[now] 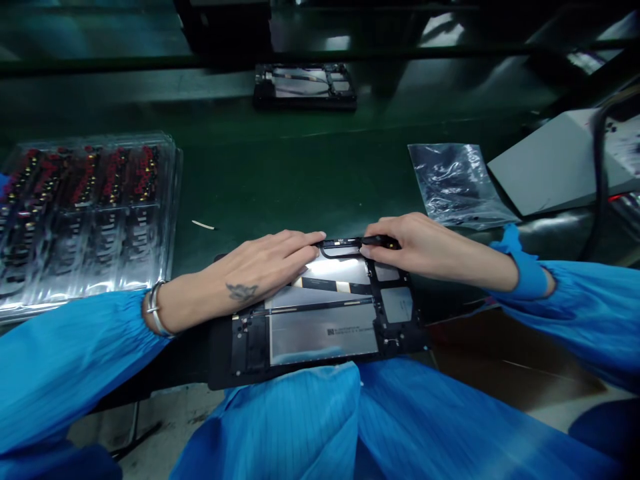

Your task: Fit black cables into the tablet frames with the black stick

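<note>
An opened tablet-like device [325, 330] lies in front of me at the table's near edge, showing silver battery panels and black flat cables. My left hand [265, 267] rests palm down over its far left part, fingers stretched out, the fingertips touching the left end of a narrow black strip [340, 243] at the far edge. My right hand [400, 243] is closed at the strip's right end, with thumb and fingers pinching a small black part [385, 242]. That part is mostly covered by the fingers, and I cannot tell whether it is joined to the strip.
Clear plastic trays [115, 247] with red-and-black circuit boards stand at the left. A second opened device [305, 87] lies at the back. A plastic bag [453, 183] and a grey-white box [550, 167] are at the right. A thin white strip [203, 225] lies on the green mat [280, 173].
</note>
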The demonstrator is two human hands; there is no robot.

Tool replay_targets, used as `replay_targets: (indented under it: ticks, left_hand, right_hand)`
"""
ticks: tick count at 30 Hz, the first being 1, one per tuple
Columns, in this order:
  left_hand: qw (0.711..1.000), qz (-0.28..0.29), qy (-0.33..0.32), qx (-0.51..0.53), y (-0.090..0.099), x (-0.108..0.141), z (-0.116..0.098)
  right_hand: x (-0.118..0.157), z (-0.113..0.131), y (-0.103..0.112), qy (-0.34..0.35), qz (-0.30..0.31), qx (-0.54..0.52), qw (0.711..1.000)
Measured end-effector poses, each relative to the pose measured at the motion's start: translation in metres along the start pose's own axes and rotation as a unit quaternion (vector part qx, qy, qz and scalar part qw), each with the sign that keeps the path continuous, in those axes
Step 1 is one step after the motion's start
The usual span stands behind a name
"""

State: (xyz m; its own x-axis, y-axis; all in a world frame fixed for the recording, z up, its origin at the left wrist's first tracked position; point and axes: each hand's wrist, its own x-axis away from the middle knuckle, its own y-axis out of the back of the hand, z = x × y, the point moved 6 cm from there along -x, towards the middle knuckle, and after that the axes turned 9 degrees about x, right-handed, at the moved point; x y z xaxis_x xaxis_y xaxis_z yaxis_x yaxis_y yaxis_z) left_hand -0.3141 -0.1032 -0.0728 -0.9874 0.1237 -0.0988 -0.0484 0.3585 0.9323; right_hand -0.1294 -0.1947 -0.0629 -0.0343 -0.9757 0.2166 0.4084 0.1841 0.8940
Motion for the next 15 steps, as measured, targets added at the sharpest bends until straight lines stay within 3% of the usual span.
replay_targets:
  ticks: [15]
  left_hand:
    - [0.995,0.015,-0.050,-0.083,0.0041,-0.0027,-0.0073]
  right_hand:
    - [0.0016,-0.0010,-0.0012,0.019,-0.009,0.007,1.000]
